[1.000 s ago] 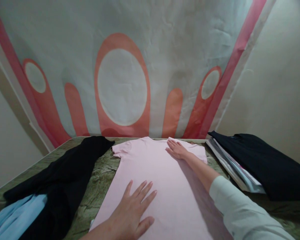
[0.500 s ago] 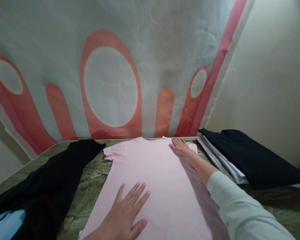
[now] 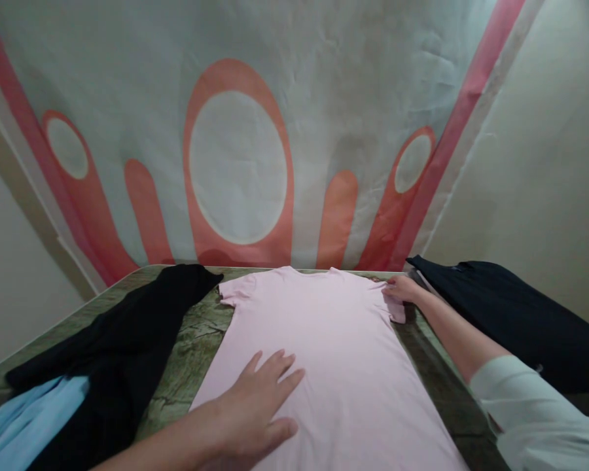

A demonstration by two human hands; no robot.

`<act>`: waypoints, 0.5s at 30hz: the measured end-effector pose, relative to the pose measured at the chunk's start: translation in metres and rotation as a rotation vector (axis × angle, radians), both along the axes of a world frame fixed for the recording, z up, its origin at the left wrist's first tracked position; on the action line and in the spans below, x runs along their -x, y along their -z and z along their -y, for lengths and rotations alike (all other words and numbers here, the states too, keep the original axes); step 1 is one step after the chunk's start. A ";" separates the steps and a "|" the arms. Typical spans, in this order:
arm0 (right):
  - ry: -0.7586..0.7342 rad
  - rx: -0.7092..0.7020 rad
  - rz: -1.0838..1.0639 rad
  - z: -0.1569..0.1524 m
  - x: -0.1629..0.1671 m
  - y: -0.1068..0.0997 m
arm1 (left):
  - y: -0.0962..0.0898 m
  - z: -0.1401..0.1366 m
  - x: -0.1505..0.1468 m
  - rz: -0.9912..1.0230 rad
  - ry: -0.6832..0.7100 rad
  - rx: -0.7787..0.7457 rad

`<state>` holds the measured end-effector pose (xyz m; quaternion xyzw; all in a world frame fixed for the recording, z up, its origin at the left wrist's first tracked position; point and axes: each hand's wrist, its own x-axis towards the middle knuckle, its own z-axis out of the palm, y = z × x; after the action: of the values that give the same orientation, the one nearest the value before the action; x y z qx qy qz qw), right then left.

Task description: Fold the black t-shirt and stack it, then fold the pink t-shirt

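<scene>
A pale pink T-shirt (image 3: 334, 353) lies spread out on the wood-patterned table, its neckline at the far edge. My left hand (image 3: 258, 412) rests on the lower left part of the shirt, palm down with fingers spread, holding nothing. At the sleeve on the right, my right hand (image 3: 402, 288) has its fingers closed on the cloth near the shoulder. Its fingertips are partly hidden against the fabric. The sleeve on the left lies flat, with a few small creases.
Black clothing (image 3: 127, 347) lies bunched on the left, with a light blue garment (image 3: 44, 412) by it. To the right, a black folded garment (image 3: 515, 314) tops a stack beside my right forearm. Behind the table (image 3: 196, 347) stands a printed backdrop (image 3: 314, 98).
My right hand has moved right from flat on the shirt's shoulder to its sleeve, which now lies further out. My left hand stays spread on the shirt. The view has shifted left.
</scene>
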<state>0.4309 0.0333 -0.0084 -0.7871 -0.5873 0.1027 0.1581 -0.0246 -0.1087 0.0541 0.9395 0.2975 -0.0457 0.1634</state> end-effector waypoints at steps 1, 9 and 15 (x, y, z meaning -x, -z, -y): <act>0.000 0.015 -0.012 0.000 0.000 -0.002 | -0.007 -0.006 -0.007 0.030 0.005 0.023; 0.077 0.086 -0.179 0.009 -0.003 -0.016 | -0.008 -0.083 -0.108 0.485 -0.070 0.637; 0.065 -0.003 -0.333 0.017 0.013 -0.034 | 0.028 -0.115 -0.163 0.755 -0.344 1.089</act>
<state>0.4178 0.0167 0.0252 -0.7776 -0.5274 0.2258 0.2575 0.1387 0.0060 0.0263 0.6145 0.2996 0.1683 0.7101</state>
